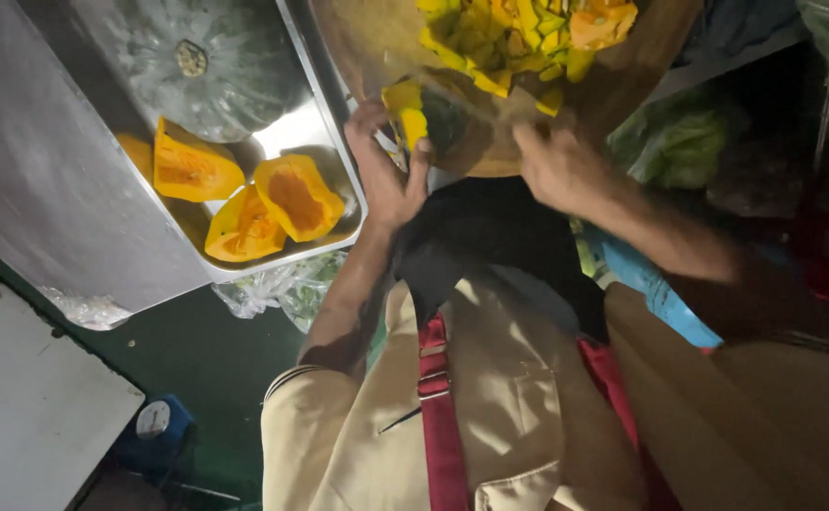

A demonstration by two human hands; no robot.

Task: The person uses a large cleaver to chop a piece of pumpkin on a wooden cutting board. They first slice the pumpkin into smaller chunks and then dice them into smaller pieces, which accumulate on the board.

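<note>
Your left hand [386,175] grips a yellow pumpkin wedge [409,115] at the round wooden board's [357,43] edge. Your right hand [558,166] is blurred; I cannot tell its grip. Many cut pieces [518,33] are piled there. Orange halves [244,194] and a whole grey-green pumpkin [208,61] wait in the steel tray [339,142].

Pumpkin wedge [410,115]: yellow-orange flesh, dark green rind on its right side, standing roughly upright at the near edge of the round wooden cutting board [357,43], pinched in the left hand [383,168]. Right hand [558,168] blurred, resting on the board edge just right of the wedge (what it holds, if anything, is unclear). Pile of cut yellow pumpkin pieces [518,33] farther up the board.
</note>
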